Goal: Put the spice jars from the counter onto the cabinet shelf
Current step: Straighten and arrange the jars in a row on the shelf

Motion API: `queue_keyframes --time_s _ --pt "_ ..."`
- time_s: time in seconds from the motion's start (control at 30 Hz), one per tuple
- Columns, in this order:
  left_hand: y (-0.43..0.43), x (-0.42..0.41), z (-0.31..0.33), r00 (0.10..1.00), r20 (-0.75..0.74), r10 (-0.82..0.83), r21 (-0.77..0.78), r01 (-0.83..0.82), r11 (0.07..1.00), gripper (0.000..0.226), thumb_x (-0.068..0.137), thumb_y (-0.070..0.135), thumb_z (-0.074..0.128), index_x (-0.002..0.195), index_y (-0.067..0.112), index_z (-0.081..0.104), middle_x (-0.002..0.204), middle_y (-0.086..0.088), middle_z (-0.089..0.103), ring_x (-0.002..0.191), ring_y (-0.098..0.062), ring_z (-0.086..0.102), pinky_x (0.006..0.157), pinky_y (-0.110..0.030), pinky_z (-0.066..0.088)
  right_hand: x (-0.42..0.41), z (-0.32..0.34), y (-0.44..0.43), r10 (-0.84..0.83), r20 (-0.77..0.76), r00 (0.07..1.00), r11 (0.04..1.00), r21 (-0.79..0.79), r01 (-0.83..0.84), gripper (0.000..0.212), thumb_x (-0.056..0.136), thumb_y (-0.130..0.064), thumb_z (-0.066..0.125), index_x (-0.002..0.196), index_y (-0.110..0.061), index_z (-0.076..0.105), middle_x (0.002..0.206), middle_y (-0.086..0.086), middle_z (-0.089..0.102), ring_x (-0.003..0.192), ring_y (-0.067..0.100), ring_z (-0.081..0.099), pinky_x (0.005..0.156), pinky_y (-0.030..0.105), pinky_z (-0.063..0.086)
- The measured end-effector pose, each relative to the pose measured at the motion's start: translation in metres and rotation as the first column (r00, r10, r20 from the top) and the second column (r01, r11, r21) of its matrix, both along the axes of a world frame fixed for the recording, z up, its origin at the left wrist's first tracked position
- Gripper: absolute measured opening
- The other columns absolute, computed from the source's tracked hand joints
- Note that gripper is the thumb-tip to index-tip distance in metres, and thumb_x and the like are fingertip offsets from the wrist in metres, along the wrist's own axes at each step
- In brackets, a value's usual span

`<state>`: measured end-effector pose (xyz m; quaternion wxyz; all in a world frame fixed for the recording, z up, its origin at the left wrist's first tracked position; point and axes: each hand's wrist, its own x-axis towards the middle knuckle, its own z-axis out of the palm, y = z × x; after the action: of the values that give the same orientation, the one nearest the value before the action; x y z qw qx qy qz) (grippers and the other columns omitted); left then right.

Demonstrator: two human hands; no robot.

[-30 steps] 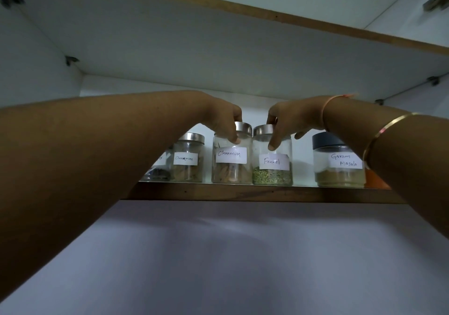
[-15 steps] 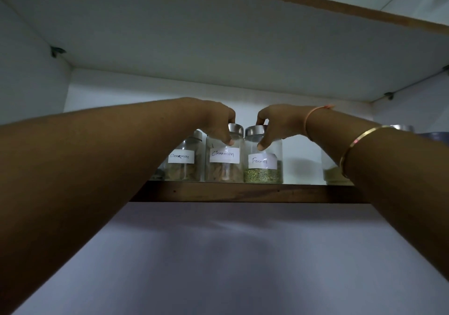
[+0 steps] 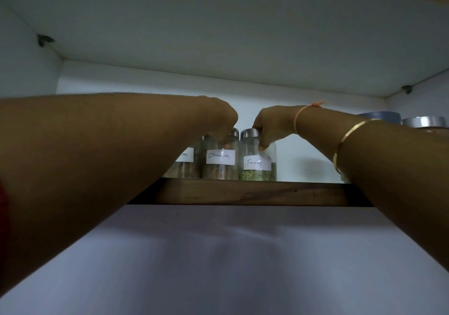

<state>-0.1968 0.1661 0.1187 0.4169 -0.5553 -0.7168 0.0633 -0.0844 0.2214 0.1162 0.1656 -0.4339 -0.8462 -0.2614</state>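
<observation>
Cinnamon jar (image 3: 220,162) is pinched at the neck by the left grip (image 3: 220,123), fennel jar (image 3: 257,167) by the right grip (image 3: 271,126): slick, breakable glass, likely better held lower.

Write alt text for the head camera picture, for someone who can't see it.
Seen from below, on a wooden shelf, the left hand grips the Cinnamon jar and the right hand grips the Fennel jar beside it.
</observation>
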Motion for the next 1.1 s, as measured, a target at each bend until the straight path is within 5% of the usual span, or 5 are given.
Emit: queue_keyframes --time_s 0.13,0.4,0.67,1.1 --pt "0.008 -0.004 -0.001 0.998 -0.053 -0.015 0.014 0.016 1.000 0.035 0.090 0.032 0.060 0.116 0.009 0.061 0.105 -0.005 0.066 0.096 -0.020 0.061 0.076 -0.027 0.042 -0.002 -0.002 0.008 0.033 -0.024 0.999 0.995 -0.095 -0.035 0.039 0.089 -0.022 0.061 0.120 0.002 0.057 0.121 0.018 0.060 0.112 0.031 0.057 0.097 0.037 0.047" --pt "0.006 -0.002 -0.009 0.999 -0.040 -0.025 0.056 0.027 0.998 0.030 0.092 0.024 0.057 0.118 0.010 0.059 0.094 -0.002 0.058 0.084 -0.017 0.051 0.071 -0.027 0.038 -0.005 -0.011 0.014 0.080 -0.088 0.993 0.989 -0.115 -0.090 0.068 0.082 -0.027 0.071 0.136 -0.004 0.036 0.129 0.014 0.053 0.115 0.030 0.053 0.100 0.043 0.045" --pt "-0.005 0.004 -0.010 0.960 0.249 -0.128 0.067 0.114 0.991 0.046 0.095 0.026 0.054 0.134 0.005 0.043 0.126 -0.012 0.054 0.105 -0.023 0.055 0.076 -0.026 0.039 0.005 -0.014 0.011 0.174 -0.302 0.937 0.957 -0.171 -0.233 0.072 0.087 -0.012 0.058 0.146 -0.005 0.018 0.144 0.019 0.038 0.129 0.035 0.039 0.108 0.048 0.037" --pt "-0.043 0.088 -0.001 0.940 0.223 -0.260 0.109 0.241 0.964 0.032 0.095 0.013 0.041 0.122 0.000 0.054 0.107 -0.011 0.055 0.092 -0.021 0.049 0.083 -0.029 0.041 0.061 0.002 -0.032 0.230 -0.389 0.892 0.972 0.047 -0.230 0.050 0.091 -0.005 0.046 0.140 -0.003 0.036 0.140 0.016 0.047 0.125 0.032 0.047 0.099 0.035 0.040"
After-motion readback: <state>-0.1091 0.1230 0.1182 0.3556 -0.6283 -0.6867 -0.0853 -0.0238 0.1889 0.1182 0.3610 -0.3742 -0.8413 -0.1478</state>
